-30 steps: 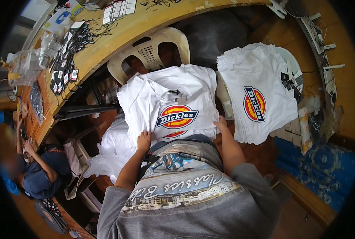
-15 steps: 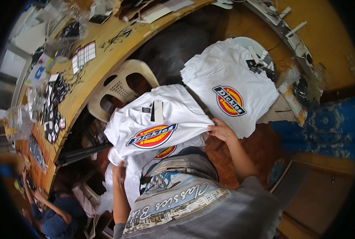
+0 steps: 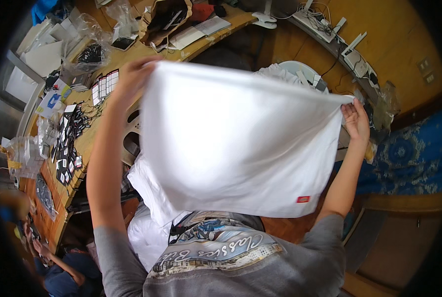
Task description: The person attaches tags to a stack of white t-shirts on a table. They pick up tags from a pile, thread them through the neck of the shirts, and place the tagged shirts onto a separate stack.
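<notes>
A white T-shirt (image 3: 241,133) is stretched out in the air in front of me, slightly smeared by motion. My left hand (image 3: 140,72) is closed on its upper left corner, at the far side; the fingers are blurred. At the upper right corner, my right hand (image 3: 356,119) pinches the cloth between thumb and fingers. A small red label (image 3: 303,199) shows near the shirt's lower right edge. Below it at my lap lies more white cloth (image 3: 149,185). The held shirt hides most of the pile of white shirts (image 3: 278,71) behind it.
A curved wooden table (image 3: 84,161) runs along the left, bearing many black-and-white tags (image 3: 70,143), plastic bags and a paper bag (image 3: 164,22). A plastic chair (image 3: 132,133) stands behind the shirt. Another person (image 3: 67,270) works at lower left. A blue curtain (image 3: 404,158) hangs at right.
Both hands have risen and spread apart, lifting the shirt off the stack at my lap and stretching it wide. Its printed front no longer shows; a plain white side faces me.
</notes>
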